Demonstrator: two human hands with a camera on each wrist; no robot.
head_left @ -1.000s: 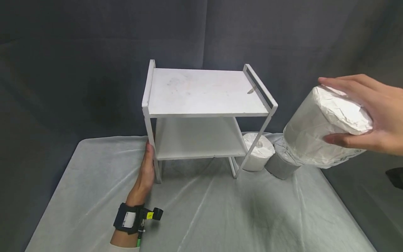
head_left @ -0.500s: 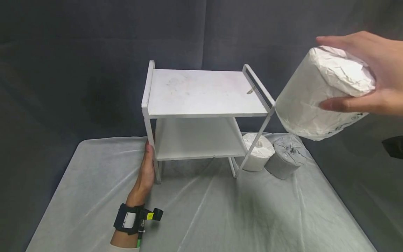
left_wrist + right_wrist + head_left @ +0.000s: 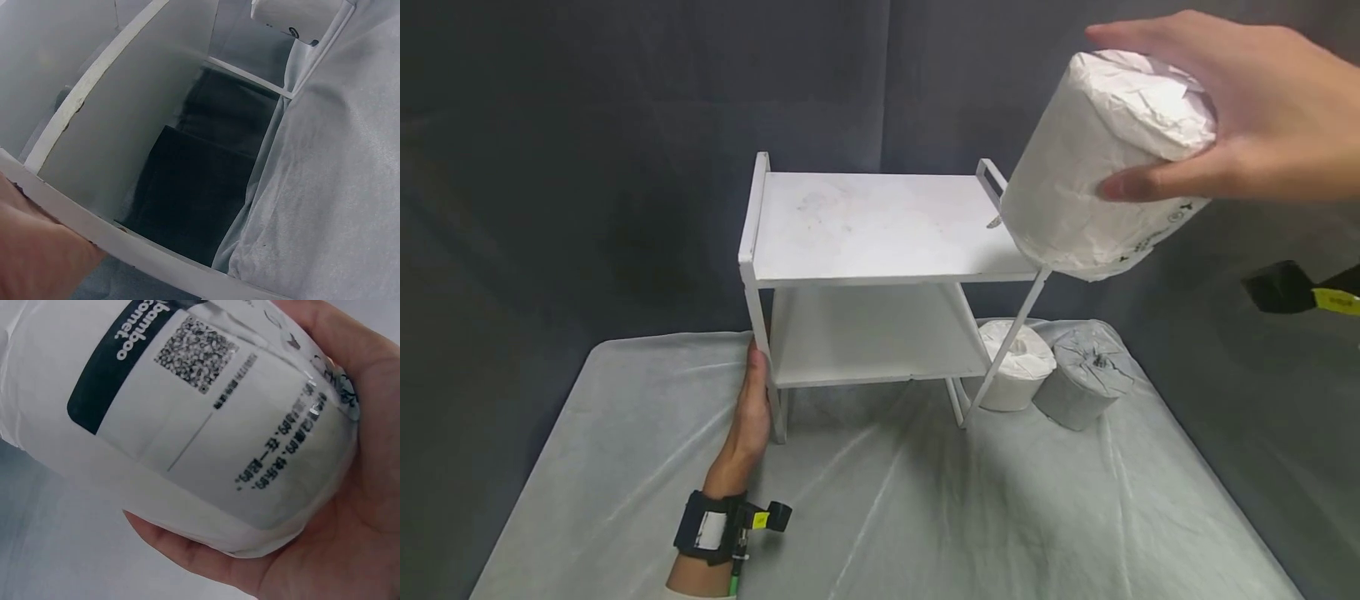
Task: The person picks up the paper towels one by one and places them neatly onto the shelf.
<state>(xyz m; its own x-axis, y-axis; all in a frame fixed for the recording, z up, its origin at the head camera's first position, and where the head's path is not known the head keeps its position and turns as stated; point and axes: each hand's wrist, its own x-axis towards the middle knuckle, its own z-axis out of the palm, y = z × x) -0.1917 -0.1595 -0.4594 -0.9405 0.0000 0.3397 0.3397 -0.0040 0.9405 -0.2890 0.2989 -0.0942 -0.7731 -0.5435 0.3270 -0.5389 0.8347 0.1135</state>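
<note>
My right hand (image 3: 1247, 108) grips a paper-wrapped toilet roll (image 3: 1097, 167), thumb on the near side and fingers across its top. The roll hangs tilted over the right end of a white two-tier shelf rack (image 3: 880, 221), covering part of its right rail. In the right wrist view the wrapper of the toilet roll (image 3: 162, 437) shows a dark label and a square code. My left hand (image 3: 748, 417) lies along the rack's left front leg, thumb straight against the outside; its other fingers are mostly hidden. The left wrist view shows the left hand (image 3: 44, 250) against the rack's frame (image 3: 144, 256).
Two more wrapped rolls stand on the cloth at the rack's right: a white roll (image 3: 1015, 362) behind the right leg and a greyer roll (image 3: 1082, 375) beside it. Grey cloth (image 3: 865, 517) covers the table. A dark curtain (image 3: 625, 167) hangs behind.
My right hand has raised the toilet roll from above the greyer roll, then brought it left over the rack's right end. My left hand stays at the leg.
</note>
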